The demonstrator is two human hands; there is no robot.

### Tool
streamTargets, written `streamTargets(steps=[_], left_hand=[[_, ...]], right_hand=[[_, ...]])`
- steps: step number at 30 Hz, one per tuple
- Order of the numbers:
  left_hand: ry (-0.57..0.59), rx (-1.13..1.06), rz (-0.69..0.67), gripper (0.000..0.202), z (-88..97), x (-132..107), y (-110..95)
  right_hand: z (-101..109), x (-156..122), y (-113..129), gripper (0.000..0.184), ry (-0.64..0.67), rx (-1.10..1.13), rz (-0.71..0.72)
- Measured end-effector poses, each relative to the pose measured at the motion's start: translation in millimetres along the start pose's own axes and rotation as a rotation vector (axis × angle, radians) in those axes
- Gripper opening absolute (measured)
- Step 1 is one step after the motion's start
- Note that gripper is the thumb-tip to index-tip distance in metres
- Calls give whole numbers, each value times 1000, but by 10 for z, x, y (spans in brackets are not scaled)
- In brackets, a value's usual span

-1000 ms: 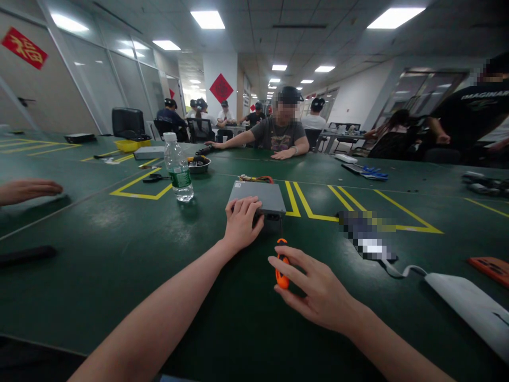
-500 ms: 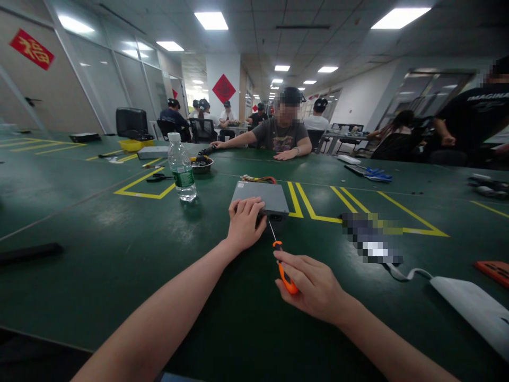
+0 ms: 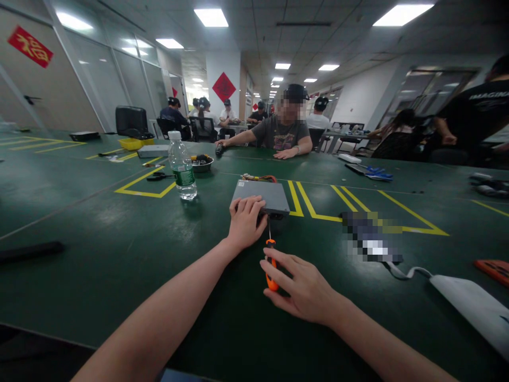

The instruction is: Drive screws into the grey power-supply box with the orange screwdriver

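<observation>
A flat grey metal box [image 3: 265, 194] lies on the green table [image 3: 99, 233] in front of me, with coloured wires at its far edge. My left hand [image 3: 245, 220] rests on the box's near left corner, fingers curled over the top. My right hand [image 3: 299, 284] grips the orange handle of a screwdriver [image 3: 271, 265], and the thin shaft points at the near face of the box.
A water bottle [image 3: 182, 167] stands left of the box, with a metal bowl [image 3: 201, 163] behind it. A white device with a cable [image 3: 469, 305] lies at the right. Another person sits across the table; others work further back. Yellow tape lines mark the table.
My right hand closed on the screwdriver and swung it from slanted to nearly straight, tip toward the box's near face. The other person's hand at the far left has gone from view.
</observation>
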State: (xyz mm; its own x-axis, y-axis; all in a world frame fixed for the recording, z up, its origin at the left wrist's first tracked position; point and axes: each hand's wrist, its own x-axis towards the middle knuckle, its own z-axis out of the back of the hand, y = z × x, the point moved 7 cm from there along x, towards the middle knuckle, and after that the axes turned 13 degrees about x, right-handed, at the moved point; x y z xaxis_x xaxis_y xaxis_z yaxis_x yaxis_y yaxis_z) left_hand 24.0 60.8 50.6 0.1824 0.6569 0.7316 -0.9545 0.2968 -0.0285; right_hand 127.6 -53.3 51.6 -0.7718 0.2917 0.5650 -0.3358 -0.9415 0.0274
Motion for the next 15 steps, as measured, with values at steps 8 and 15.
streamTargets(steps=[8, 15], left_hand=[[6, -2, 4, 26, 1, 2, 6], [5, -1, 3, 26, -10, 4, 8]], right_hand=[[-27, -11, -22, 22, -36, 54, 5], [-67, -31, -58, 36, 62, 165, -125]])
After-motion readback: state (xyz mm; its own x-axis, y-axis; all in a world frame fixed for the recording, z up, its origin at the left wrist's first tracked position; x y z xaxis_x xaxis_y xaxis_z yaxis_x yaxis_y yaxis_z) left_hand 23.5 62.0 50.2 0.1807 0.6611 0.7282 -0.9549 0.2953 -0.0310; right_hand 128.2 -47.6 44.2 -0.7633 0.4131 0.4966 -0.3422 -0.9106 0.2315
